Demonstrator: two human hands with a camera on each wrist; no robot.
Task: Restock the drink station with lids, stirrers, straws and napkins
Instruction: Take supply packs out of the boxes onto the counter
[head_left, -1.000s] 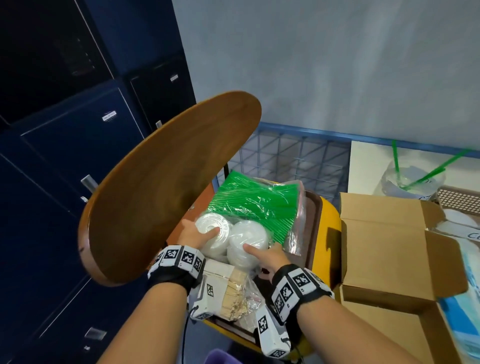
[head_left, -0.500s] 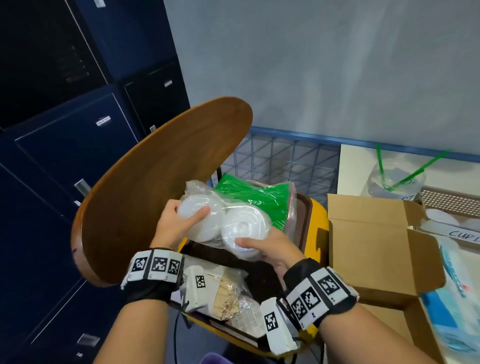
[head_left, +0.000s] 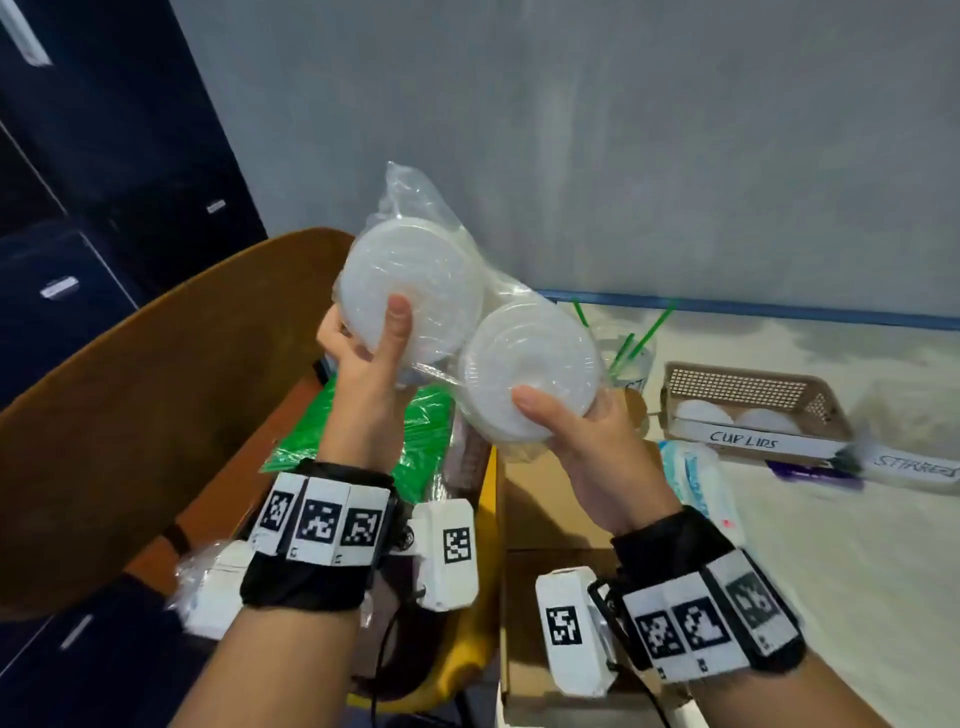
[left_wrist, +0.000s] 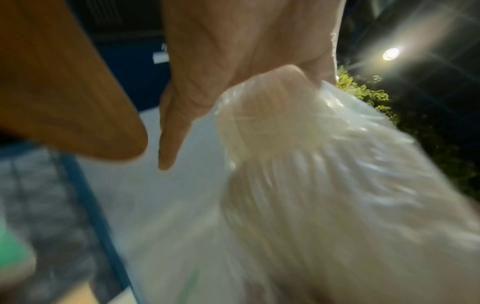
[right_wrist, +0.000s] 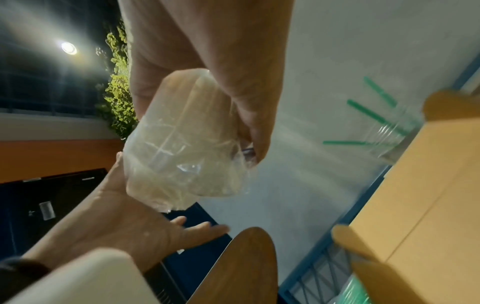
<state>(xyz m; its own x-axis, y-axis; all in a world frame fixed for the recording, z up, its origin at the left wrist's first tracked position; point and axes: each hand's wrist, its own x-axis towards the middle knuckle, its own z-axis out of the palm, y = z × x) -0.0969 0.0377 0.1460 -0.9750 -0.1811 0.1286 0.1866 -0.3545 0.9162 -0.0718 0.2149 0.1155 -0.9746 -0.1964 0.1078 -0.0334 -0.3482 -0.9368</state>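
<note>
Bag of cup lids (head_left: 467, 332): two stacks side by side, held aloft, left hand (head_left: 363, 353) and right hand (head_left: 576, 431) each gripping one. "CUP LIDS" basket (head_left: 753, 384): on counter (head_left: 831, 545), rightward; right hand nearer.

Clear bag of white lids (head_left: 467, 332) aloft

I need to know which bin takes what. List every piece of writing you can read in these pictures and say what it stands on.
"CUP LIDS": handwritten on the white strip along the front of the brown perforated plastic basket.
"STIRRE...": handwritten on the white label to the right of that basket; its end is cut off by the picture's edge.
Dark marks on the clear plastic cup with green straws: too blurred to read.
Black-and-white square codes on the wristbands: patterns, not words.
</note>
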